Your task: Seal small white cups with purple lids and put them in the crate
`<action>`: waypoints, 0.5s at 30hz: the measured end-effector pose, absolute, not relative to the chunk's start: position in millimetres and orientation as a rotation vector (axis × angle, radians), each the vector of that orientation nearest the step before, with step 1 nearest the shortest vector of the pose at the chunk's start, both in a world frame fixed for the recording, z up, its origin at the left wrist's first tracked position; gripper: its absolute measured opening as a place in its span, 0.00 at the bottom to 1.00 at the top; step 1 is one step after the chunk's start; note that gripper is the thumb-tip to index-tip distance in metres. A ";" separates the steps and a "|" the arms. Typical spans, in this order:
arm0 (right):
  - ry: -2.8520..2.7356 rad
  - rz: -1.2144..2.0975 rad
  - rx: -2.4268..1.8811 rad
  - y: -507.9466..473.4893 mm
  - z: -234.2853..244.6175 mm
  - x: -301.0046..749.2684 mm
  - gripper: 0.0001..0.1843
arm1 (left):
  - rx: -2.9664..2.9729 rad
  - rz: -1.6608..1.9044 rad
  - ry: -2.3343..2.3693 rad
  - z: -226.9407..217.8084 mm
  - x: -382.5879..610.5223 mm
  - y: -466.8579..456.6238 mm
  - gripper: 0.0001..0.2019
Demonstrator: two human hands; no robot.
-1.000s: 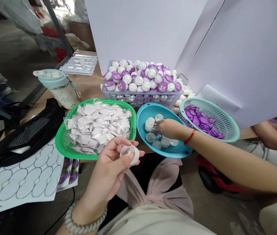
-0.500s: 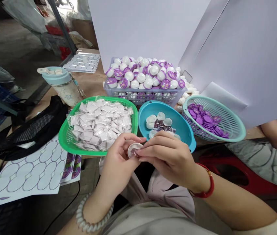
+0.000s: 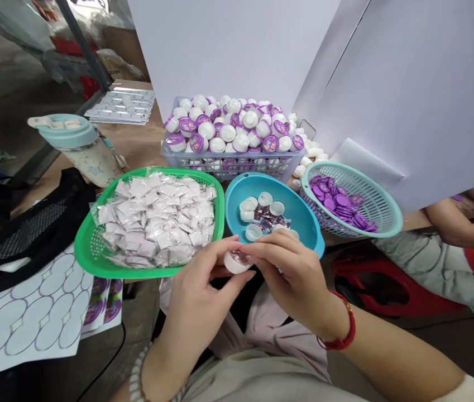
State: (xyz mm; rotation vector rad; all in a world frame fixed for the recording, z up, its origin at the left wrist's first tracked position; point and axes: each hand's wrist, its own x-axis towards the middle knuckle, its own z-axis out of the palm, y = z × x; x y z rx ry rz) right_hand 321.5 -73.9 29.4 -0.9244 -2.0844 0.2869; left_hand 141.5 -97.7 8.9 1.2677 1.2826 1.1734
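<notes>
My left hand (image 3: 205, 282) is closed around a small white plastic cup (image 3: 237, 264), tilted with its mouth upward, between thumb and fingers. Inside the cup's mouth shows a small clear, brownish packet (image 3: 240, 256). The fingertips of my right hand (image 3: 291, 273) are pinched together on that packet at the cup's rim; part of it is hidden under them. Just beyond the hands lies a blue basin (image 3: 310, 223) with several white cups (image 3: 266, 199) and dark shiny packets (image 3: 267, 220). A green basket (image 3: 81, 254) full of white wrapped packets (image 3: 157, 218) is left of it.
A clear crate (image 3: 237, 161) heaped with white-and-purple lidded cups stands behind. At right, a pale green basket (image 3: 381, 209) holds purple lids (image 3: 339, 201). A tumbler (image 3: 86, 151), black bag (image 3: 31, 234) and label sheets (image 3: 31, 307) lie left. Another person's arm (image 3: 454, 223) is at far right.
The view has shifted, so the table things sit further left. The cup in my left hand has tipped more upright, and my right fingers now press at its rim.
</notes>
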 end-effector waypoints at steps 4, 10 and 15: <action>-2.066 0.417 -0.882 -86.3 28.9 320.1 0.19 | 1.547 1.228 1.388 3.8 137.8 -93.1 0.12; -1.958 0.183 -1.204 -41.2 29.8 408.3 0.15 | 1.966 1.201 1.457 -2.6 131.8 -87.9 0.05; -2.161 0.125 -2.181 52.4 16.7 550.9 0.21 | 2.009 1.159 1.391 -6.5 128.9 -82.0 0.04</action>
